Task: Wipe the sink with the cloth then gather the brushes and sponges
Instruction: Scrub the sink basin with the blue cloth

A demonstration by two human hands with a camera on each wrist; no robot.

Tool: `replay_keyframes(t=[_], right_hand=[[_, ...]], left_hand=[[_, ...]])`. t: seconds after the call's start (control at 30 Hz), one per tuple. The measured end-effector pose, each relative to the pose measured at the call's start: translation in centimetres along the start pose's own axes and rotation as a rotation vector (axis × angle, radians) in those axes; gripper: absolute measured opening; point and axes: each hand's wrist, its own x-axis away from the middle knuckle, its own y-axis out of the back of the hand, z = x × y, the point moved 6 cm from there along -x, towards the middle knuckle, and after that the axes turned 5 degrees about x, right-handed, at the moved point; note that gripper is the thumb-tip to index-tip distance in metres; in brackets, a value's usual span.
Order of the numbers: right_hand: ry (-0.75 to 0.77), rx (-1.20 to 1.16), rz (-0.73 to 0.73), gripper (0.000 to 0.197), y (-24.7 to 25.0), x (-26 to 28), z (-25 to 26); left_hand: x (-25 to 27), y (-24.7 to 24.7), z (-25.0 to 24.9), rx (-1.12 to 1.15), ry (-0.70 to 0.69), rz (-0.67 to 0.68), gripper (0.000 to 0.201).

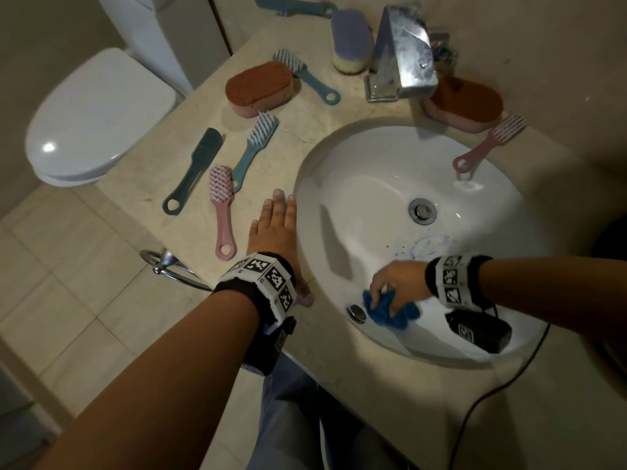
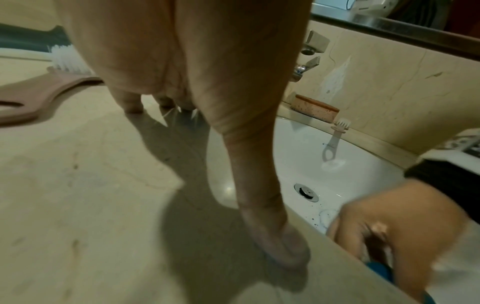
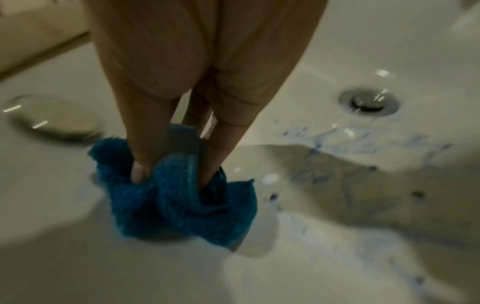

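My right hand grips a crumpled blue cloth and presses it on the near wall of the white sink, beside the overflow hole. The right wrist view shows fingers dug into the cloth. Blue marks lie near the drain. My left hand rests flat on the counter left of the sink. Several pink and teal brushes, such as a pink brush, and three sponges, one of them a red sponge, lie scattered on the counter.
A chrome faucet stands behind the sink, with a pink brush lying over the far rim. A toilet is left of the counter, a towel ring hangs on its front, and a black cable trails at right.
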Motion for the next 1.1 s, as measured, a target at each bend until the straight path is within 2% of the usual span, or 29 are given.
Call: replay_keyframes(t=[0.03, 0.1, 0.13, 0.2, 0.23, 0.27, 0.3, 0.33, 0.37, 0.4, 0.5, 0.57, 0.63, 0.7, 0.8, 0.83, 0.87, 0.9, 0.97, 1.03, 1.1], right_hand=[[0.008, 0.045, 0.011, 0.026, -0.7, 0.0, 0.3], [0.010, 0.207, -0.082, 0.024, -0.3, -0.9, -0.6], [-0.046, 0.273, -0.109, 0.020, 0.8, -1.1, -1.3], [-0.032, 0.228, -0.206, 0.011, 2.5, -1.4, -1.9], [-0.061, 0.182, -0.269, 0.014, 3.7, -1.7, -2.7], [-0.111, 0.214, -0.281, 0.013, 4.3, -1.6, -3.3], [-0.157, 0.141, -0.301, 0.013, 4.7, -1.4, -3.7], [-0.206, 0.112, -0.315, 0.019, 5.0, -1.5, -4.2], [-0.186, 0.106, -0.307, 0.025, 5.0, -1.4, -4.0], [-0.141, 0.110, -0.227, 0.027, 4.1, -1.2, -3.4], [-0.009, -0.042, -0.024, 0.021, 0.1, -0.5, -0.6], [-0.015, -0.087, 0.002, 0.017, -1.4, -1.1, -0.6], [-0.062, -0.191, -0.094, 0.010, 0.0, -1.5, -2.2], [-0.054, -0.181, -0.243, 0.016, 2.3, -2.2, -3.9], [-0.078, -0.091, -0.265, 0.006, 3.4, -2.0, -4.7], [-0.114, -0.095, -0.261, 0.010, 3.7, -2.1, -4.9], [-0.119, -0.035, -0.336, 0.021, 4.5, -2.5, -4.6], [-0.094, -0.001, -0.382, 0.033, 5.0, -2.7, -4.0], [0.002, -0.002, -0.383, 0.050, 4.2, -3.4, -2.5], [0.033, -0.011, -0.398, 0.050, 3.7, -3.8, -2.4], [0.011, -0.028, -0.490, 0.045, 4.6, -3.9, -3.7]], left_hand=[[0.0, 0.0, 0.0, 0.003, -0.001, -0.002, 0.161], [0.0, -0.1, 0.0, 0.010, -0.002, 0.001, 0.161], [0.0, -0.1, 0.0, 0.010, -0.001, 0.001, 0.161], [0.0, 0.0, 0.0, 0.010, 0.002, -0.002, 0.160], [0.1, 0.1, -0.1, 0.010, 0.004, -0.001, 0.160], [0.1, 0.1, -0.1, 0.008, 0.005, 0.000, 0.160], [0.1, 0.2, -0.1, 0.007, 0.006, 0.001, 0.160], [0.2, 0.2, -0.2, 0.007, 0.008, 0.004, 0.159], [0.3, 0.3, -0.2, 0.007, 0.009, 0.007, 0.159], [0.3, 0.3, -0.2, 0.009, 0.009, 0.008, 0.159], [0.3, 0.3, -0.2, 0.012, 0.009, 0.007, 0.160], [0.2, 0.2, -0.1, 0.009, 0.011, 0.006, 0.160], [0.1, 0.1, -0.1, 0.005, 0.010, 0.005, 0.160], [0.2, 0.3, -0.2, 0.006, 0.006, 0.000, 0.160], [0.3, 0.2, -0.2, 0.002, 0.007, 0.001, 0.160], [0.2, 0.2, -0.2, -0.001, 0.009, 0.001, 0.161], [0.2, 0.2, -0.2, -0.002, 0.011, 0.004, 0.161], [0.2, 0.2, -0.2, -0.001, 0.011, 0.004, 0.161], [0.2, 0.1, -0.1, -0.003, 0.009, 0.003, 0.161], [0.1, 0.0, -0.1, 0.002, 0.003, 0.001, 0.160], [0.0, 0.1, -0.1, 0.002, 0.005, 0.003, 0.160]])
